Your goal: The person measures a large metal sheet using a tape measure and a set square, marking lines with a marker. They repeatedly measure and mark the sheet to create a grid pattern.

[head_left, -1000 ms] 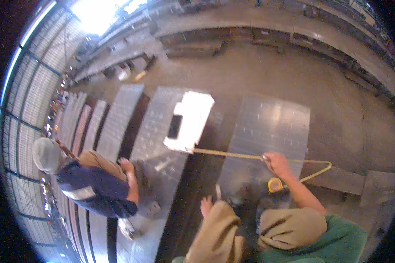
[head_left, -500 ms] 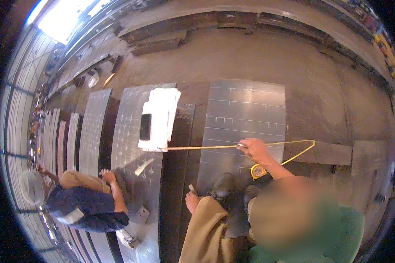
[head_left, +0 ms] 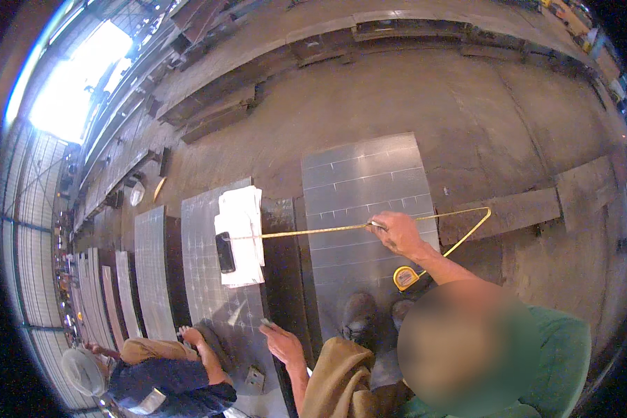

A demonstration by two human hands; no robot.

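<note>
Tracing the tape [head_left: 315, 231] across a plate [head_left: 364, 182], I see the right hand [head_left: 397, 234] over it, gripping a pale stick [head_left: 377, 225]. The case [head_left: 405, 279] lies near that forearm [head_left: 444, 266], print unreadable from here. The left hand [head_left: 283, 345] pinches a chip [head_left: 266, 322].

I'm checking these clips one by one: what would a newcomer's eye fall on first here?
Probably the yellow tape, running from the white papers at left across the dark marked plate, past the right hand to a sharp bend. Then the glaring opening at upper left and the co-worker at lower left.
</note>
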